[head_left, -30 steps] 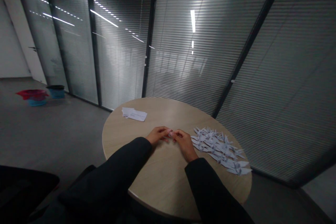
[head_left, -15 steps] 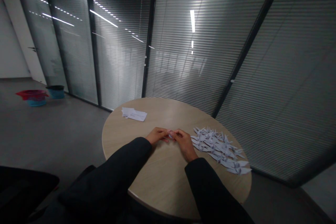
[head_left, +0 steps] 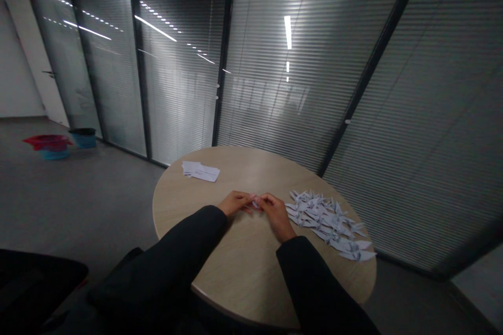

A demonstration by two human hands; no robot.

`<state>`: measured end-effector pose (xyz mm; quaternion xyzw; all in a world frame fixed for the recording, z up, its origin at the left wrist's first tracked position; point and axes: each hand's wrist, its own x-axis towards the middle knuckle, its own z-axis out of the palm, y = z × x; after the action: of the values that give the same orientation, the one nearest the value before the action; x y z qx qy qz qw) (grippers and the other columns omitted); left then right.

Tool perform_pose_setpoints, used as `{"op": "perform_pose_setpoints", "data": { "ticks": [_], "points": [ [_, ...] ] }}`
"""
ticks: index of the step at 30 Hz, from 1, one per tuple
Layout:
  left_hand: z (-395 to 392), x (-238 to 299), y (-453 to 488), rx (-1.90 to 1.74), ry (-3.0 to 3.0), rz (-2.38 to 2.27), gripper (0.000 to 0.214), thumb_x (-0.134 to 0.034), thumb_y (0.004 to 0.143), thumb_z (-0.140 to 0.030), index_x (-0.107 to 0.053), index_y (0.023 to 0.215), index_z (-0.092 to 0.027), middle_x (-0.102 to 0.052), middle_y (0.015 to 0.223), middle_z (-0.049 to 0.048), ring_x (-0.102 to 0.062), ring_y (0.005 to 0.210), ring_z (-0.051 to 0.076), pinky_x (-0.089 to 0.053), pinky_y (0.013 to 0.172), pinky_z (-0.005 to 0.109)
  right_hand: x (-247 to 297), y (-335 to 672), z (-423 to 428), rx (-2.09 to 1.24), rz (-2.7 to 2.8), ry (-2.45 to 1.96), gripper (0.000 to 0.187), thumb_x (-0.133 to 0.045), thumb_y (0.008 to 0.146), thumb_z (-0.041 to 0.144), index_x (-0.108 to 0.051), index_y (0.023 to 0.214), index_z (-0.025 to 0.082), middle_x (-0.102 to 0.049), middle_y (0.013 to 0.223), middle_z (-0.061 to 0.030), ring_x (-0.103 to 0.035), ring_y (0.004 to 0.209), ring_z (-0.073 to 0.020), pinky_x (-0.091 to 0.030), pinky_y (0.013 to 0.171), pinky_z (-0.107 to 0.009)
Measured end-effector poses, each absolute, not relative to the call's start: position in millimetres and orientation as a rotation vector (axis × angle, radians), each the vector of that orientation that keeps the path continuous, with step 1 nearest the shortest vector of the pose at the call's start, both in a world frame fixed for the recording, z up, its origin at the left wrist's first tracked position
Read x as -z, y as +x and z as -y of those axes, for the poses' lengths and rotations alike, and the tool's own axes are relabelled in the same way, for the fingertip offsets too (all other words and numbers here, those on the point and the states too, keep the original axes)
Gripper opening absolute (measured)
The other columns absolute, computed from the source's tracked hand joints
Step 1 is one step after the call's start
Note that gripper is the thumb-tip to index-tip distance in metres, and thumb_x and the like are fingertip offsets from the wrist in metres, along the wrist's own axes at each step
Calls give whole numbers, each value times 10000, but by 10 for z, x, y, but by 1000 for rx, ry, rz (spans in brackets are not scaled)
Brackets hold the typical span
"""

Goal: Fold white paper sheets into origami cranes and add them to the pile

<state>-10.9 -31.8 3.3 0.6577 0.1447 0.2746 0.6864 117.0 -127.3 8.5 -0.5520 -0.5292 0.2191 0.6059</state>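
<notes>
Head view — left hand (head_left: 237, 202) and right hand (head_left: 274, 213) pinch a small paper piece (head_left: 255, 203) over a pale table (head_left: 243, 267), folded paper cranes (head_left: 331, 223) beside the right.

- You have a small white piece of paper (head_left: 255, 203) pinched between the fingertips of your left hand (head_left: 238, 202) and right hand (head_left: 274, 210); your fingers cover most of it, so its shape cannot be made out.
- Just beside your right hand lie white folded-paper figures with pointed tips (head_left: 330, 222), crowded together and overlapping.
- Beyond your left hand you have white rectangular paper slips (head_left: 206, 172), lying flat in a loosely fanned stack, faint print on the top one.
</notes>
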Motion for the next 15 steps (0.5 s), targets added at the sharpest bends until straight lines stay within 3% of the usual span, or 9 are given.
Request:
{"op": "perform_pose_setpoints", "data": {
  "ticks": [15],
  "points": [
    [320, -28, -113, -597, 1487, -293, 566, -675, 594, -608, -686, 787, -76, -675, 777, 138, -630, 734, 196, -498, 651, 315, -150, 1128, 1320, -492, 1235, -1304, 332, -639, 685, 504, -609, 647, 175, -570, 577, 3, -512, 581, -144, -408, 565, -252]
  ]
}}
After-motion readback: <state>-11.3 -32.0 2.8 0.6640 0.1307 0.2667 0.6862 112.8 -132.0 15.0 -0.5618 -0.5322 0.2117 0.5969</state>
